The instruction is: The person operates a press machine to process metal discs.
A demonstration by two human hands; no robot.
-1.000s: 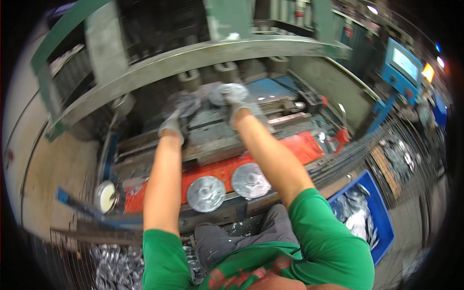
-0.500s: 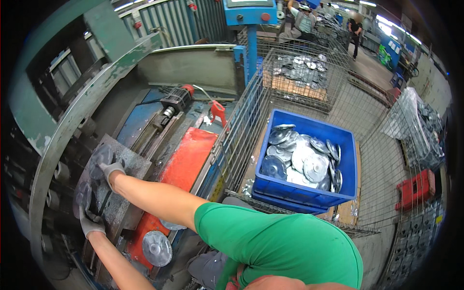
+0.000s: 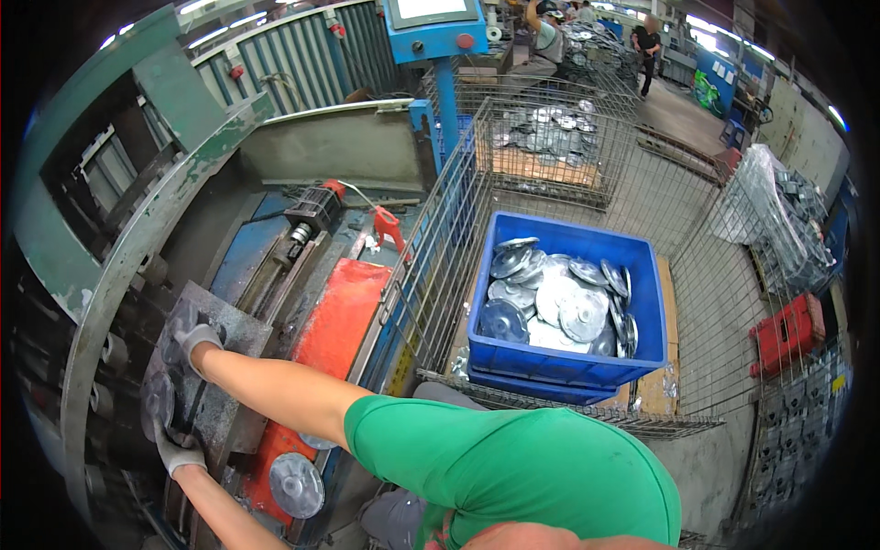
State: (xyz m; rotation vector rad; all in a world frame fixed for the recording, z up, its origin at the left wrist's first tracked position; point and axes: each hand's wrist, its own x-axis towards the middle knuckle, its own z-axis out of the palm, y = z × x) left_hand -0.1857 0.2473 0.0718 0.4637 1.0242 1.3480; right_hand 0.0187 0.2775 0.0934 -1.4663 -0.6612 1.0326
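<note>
Both my hands wear pale grey gloves and work at a grey, speckled metal plate [image 3: 234,371] on the machine at left. With my left hand [image 3: 179,451], I grip the lower rim of a round metal disc [image 3: 159,400] on the plate's left side. My right hand [image 3: 196,343] is closed at the edge of a second metal disc [image 3: 177,335] farther up the plate; its fingertips are partly hidden. Another ribbed disc [image 3: 296,485] lies on the orange surface [image 3: 344,307] nearer me, with one more partly covered by my right arm.
A blue bin [image 3: 568,362] full of metal discs stands right inside a wire cage [image 3: 435,247]. A curved metal guard [image 3: 96,321] arches left of my hands. A red air gun [image 3: 388,226] hangs beyond the orange surface. A blue control box [image 3: 435,32] stands ahead; people are farther back.
The whole view has shifted a little, so most things sit lower and farther left. Both hands stay at the two discs on the plate, with only slight movement.
</note>
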